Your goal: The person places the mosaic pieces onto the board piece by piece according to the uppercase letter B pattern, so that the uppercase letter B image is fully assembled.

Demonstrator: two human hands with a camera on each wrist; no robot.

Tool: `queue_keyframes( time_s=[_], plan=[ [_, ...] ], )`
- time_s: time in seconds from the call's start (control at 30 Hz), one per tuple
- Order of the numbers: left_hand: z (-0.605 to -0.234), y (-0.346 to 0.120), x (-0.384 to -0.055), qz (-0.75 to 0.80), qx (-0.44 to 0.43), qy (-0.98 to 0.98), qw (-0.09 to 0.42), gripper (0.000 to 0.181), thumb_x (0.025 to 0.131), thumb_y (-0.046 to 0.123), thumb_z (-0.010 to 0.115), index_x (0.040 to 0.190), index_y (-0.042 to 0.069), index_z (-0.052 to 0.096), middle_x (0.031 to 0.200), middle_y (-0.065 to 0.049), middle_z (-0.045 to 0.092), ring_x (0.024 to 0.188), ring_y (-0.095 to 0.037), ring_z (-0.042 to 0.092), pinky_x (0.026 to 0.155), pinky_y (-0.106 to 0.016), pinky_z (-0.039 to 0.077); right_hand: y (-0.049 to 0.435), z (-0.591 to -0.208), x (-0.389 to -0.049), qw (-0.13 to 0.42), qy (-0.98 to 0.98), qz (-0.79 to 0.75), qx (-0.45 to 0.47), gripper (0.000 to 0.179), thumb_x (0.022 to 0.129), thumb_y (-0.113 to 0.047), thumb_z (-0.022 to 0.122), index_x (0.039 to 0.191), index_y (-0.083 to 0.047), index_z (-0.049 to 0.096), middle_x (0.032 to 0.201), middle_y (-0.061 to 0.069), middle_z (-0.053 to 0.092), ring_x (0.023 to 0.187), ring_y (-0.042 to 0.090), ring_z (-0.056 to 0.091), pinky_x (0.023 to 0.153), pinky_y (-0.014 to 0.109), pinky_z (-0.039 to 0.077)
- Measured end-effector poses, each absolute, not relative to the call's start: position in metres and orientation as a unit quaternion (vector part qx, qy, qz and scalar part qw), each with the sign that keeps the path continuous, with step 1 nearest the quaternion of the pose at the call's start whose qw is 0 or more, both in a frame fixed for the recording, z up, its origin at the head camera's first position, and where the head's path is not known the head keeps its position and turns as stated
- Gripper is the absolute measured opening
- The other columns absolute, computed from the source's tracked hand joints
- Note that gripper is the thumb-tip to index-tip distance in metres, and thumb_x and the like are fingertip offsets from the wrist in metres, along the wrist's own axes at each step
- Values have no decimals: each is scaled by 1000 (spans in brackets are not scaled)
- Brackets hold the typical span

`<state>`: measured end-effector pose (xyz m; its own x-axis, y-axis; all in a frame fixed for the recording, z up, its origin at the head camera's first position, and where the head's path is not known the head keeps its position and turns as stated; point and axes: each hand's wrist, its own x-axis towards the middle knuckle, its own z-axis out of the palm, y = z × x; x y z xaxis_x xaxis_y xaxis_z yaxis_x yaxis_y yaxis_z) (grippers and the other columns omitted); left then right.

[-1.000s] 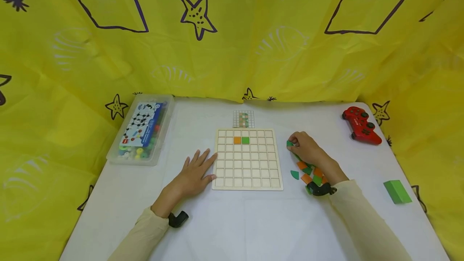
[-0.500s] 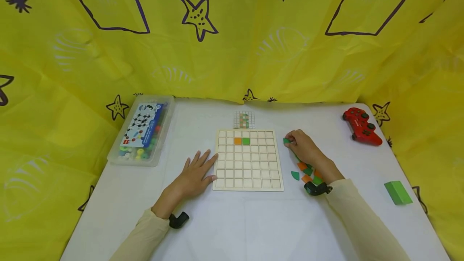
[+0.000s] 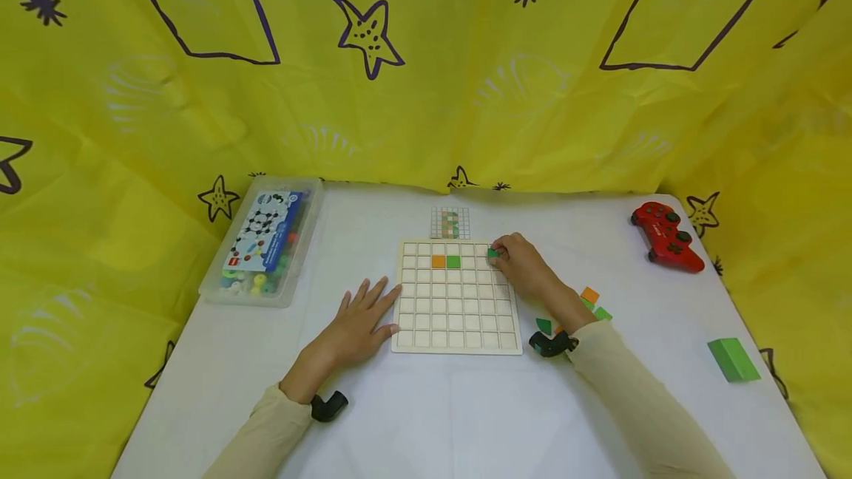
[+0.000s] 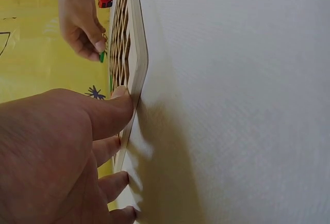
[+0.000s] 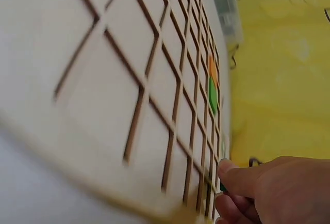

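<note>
My left hand [image 3: 353, 327] lies flat with spread fingers, its thumb and forefinger touching the left edge of the wooden grid board [image 3: 455, 307]. In the left wrist view the thumb [image 4: 111, 113] rests against the board's rim. My right hand [image 3: 522, 265] pinches a small dark green tile [image 3: 492, 252] between thumb and fingers, over the board's far right corner. Much of that tile is hidden by the fingers. Side by side in the second row sit an orange square tile [image 3: 438, 262] and a green square tile [image 3: 453, 262].
A small printed pattern card [image 3: 450, 222] lies behind the board. Loose orange and green tiles [image 3: 589, 294] lie under and beside the right forearm. A clear plastic box [image 3: 259, 242] stands at left; a red game controller [image 3: 667, 236] and a green block [image 3: 734, 360] lie at right.
My right hand has moved left from beside the loose tiles to the board's far right corner, carrying the green tile. The left hand has stayed at the board's edge.
</note>
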<state>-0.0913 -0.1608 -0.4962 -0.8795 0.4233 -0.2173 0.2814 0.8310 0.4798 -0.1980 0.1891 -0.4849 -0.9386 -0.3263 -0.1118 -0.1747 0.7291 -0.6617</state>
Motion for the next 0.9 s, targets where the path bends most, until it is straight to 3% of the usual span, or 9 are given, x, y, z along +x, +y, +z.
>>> queue_keyframes(
  time_s=[0.33,0.9],
  plan=[
    [-495,-160,-93,219,191,943,165,68,111,40,53,169,19,27,177,-12,13,163,-43,2,126,-70,4,149,-488,-194,104,928,-312,-175,24,107,-9,63,127,5,64,119,17,59,115,33,64,100,44,56],
    [-496,-160,-92,216,185,945,163,68,110,40,55,169,20,27,177,-13,15,163,-45,5,126,-72,6,143,-489,-190,100,927,-317,-175,21,106,-7,63,124,1,68,121,16,62,110,30,64,97,44,56]
  ],
)
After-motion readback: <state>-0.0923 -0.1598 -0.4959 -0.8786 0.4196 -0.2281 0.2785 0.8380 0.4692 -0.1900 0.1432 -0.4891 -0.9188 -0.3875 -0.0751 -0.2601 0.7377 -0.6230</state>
